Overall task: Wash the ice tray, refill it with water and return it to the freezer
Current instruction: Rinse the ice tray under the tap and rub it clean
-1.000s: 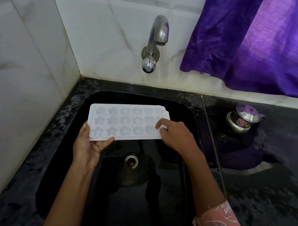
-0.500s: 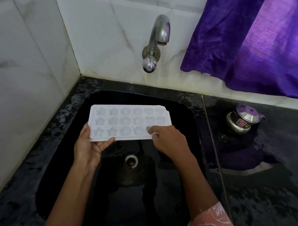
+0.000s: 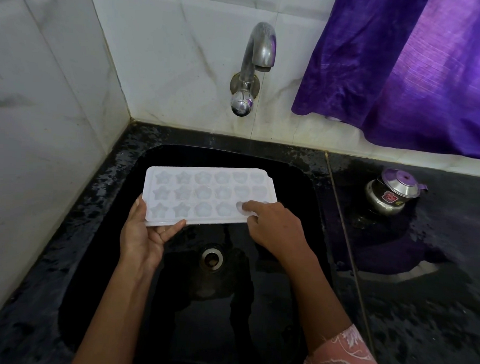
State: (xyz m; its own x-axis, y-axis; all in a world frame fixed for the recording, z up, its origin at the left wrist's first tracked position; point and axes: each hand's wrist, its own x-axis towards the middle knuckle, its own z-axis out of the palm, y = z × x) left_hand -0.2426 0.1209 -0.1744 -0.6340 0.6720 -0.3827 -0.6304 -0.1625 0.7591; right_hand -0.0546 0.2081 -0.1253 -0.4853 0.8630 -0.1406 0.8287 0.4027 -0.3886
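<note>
Facing a white tiled wall [image 3: 169, 68] corner with a wet black counter [image 3: 420, 313] and a black sink [image 3: 226, 332] set into it. I'm holding the ice tray [image 3: 205, 194] level over the basin, between the tap [image 3: 257, 53] and the drain [image 3: 212, 258]. Its long axis is running left-right, just ahead of both hands. Left hand [image 3: 143, 238] is cupping the near-left corner, thumb up the short edge, fingers underneath. Right hand [image 3: 275, 227] is working the near-right end, index fingertip [image 3: 246, 207] pressing into a near-row cell. Its other fingers are curling at the rim, and I can't tell if they're gripping. Likely washing cells; right hand is nearer the tap.
</note>
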